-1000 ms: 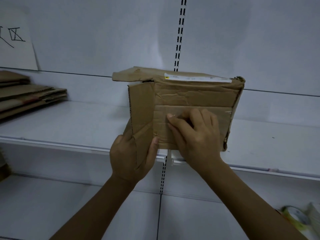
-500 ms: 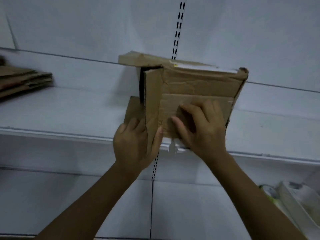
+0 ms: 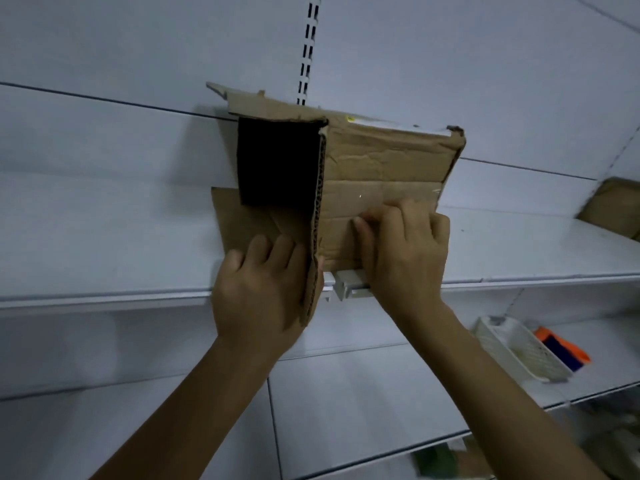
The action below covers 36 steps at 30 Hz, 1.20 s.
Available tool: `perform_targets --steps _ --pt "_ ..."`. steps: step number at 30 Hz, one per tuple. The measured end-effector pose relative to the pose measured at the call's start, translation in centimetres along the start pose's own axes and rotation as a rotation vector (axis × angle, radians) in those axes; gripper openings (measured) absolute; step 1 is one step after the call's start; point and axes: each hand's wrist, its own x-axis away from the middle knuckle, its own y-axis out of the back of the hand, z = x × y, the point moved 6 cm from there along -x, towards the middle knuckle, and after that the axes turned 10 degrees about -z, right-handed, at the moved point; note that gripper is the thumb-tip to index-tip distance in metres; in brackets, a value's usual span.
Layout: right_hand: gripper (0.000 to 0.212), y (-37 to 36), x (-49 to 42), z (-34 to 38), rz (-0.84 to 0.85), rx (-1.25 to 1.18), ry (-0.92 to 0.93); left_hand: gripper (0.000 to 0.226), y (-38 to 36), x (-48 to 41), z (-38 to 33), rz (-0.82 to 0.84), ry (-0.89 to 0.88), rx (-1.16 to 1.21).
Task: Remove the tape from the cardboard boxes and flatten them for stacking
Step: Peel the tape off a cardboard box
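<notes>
While the cardboard box [image 3: 384,161] rests on the shelf [image 3: 104,237] | left hand [image 3: 259,292] grips its near flap [image 3: 313,258] | right hand [image 3: 405,251] pinches the front panel, fingers curled

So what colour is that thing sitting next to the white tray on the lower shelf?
Orange with a dark blue part, beside the white tray; head view.

I see white metal shelving under dim, bluish light: a pale back wall [image 3: 138,46] with a slotted black-and-white upright [image 3: 309,46], an upper shelf [image 3: 104,237], and a lower shelf [image 3: 346,393] beneath it.
</notes>
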Motion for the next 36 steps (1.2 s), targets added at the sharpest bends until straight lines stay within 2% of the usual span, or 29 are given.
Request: perform_targets --steps 3,6,7,9,14,16,19,21,24,27,28,30,33,34,36 --pt "0.024 -0.3 -0.6 1.0 0.086 0.087 0.094 0.012 -0.4 0.1 0.3 0.053 -0.007 -0.023" --pt "0.022 -0.4 -1.2 0.6 0.161 0.021 0.137 0.011 -0.6 0.1 0.4 0.061 -0.003 -0.007" --pt "0.022 -0.4 -1.4 0.0 0.186 -0.062 0.082 0.011 -0.5 0.0 0.4 0.055 -0.005 0.002" --pt "0.024 -0.5 -1.2 -1.2 0.22 -0.244 -0.159 0.013 -0.3 -0.1 0.2 0.041 -0.014 0.021" --pt "0.018 -0.4 2.1 -1.8 0.091 -0.471 -0.697 0.024 0.3 0.2 0.0 -0.046 -0.039 0.08" --pt "0.019 -0.6 2.5 -2.1 0.076 -0.54 -0.747 0.027 0.3 0.2 0.1 -0.076 -0.037 0.089" --pt "0.035 -0.8 2.1 -2.1 0.118 -0.478 -0.704 0.025 -0.2 0.5 0.0 -0.076 -0.059 0.121" --pt "0.035 -1.0 1.3 -1.7 0.143 -0.409 -0.64 0.021 -0.4 0.3 0.0 -0.072 -0.042 0.148" --pt "0.028 -0.8 0.1 -1.5 0.184 -0.331 -0.434 0.017 0.0 0.4 0.0 -0.099 -0.037 0.142" --pt "0.032 -0.9 -1.0 -1.7 0.314 -0.257 -0.148 0.018 0.1 0.5 -0.1 -0.106 -0.043 0.136" --pt "0.032 -0.9 -1.2 -2.2 0.348 -0.273 -0.146 0.018 0.2 0.4 -0.1 -0.108 -0.043 0.129" --pt "0.028 -1.1 -1.1 -3.3 0.394 -0.442 -0.348 0.018 0.1 0.1 0.0 -0.088 -0.043 0.12" --pt "0.02 -1.4 0.0 -4.9 0.303 -0.819 -0.805 0.019 0.1 0.4 -0.1 -0.086 -0.063 0.128" --pt "0.019 -1.3 0.4 -5.5 0.264 -0.876 -0.903 0.019 0.2 0.5 -0.1 -0.098 -0.062 0.132" --pt "0.019 -1.0 0.9 -6.5 0.223 -0.877 -0.974 0.022 0.5 0.4 -0.3 -0.12 -0.063 0.141"
